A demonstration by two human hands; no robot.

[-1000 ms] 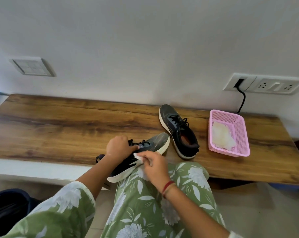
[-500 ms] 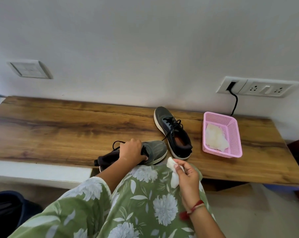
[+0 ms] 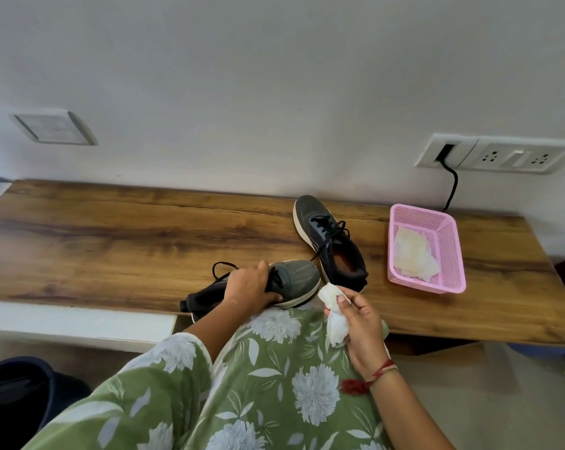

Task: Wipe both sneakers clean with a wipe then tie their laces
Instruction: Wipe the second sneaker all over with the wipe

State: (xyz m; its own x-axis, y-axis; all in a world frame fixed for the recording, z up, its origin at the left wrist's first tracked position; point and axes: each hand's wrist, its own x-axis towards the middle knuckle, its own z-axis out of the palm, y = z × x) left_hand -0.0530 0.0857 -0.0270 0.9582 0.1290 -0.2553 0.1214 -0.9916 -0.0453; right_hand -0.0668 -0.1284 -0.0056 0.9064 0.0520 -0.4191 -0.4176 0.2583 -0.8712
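Left grip point(image 3: 253, 289) curled over near sneaker point(image 3: 295, 279) at table point(image 3: 112, 241) edge, right grip point(image 3: 360, 323) pinched the wipe point(image 3: 334, 324); shoe prob. could've slid off w/ a slack hold.

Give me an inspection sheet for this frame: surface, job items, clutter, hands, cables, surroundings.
Surface: wooden tabletop, streaked grain, no spills seen.
Job's things: near sneaker at the front edge, a lace looping onto the wood; far sneaker upright behind it, a lace trailing loose; wipe crumpled, off both shoes.
Clutter: pink basket at the right, white crumpled material inside.
Hands: left hand grips the near sneaker; right hand holds the wipe.
Cables: black cable plugged into the wall socket, dropping behind the basket.
Surroundings: switch plate on the white wall; dark container low at left.
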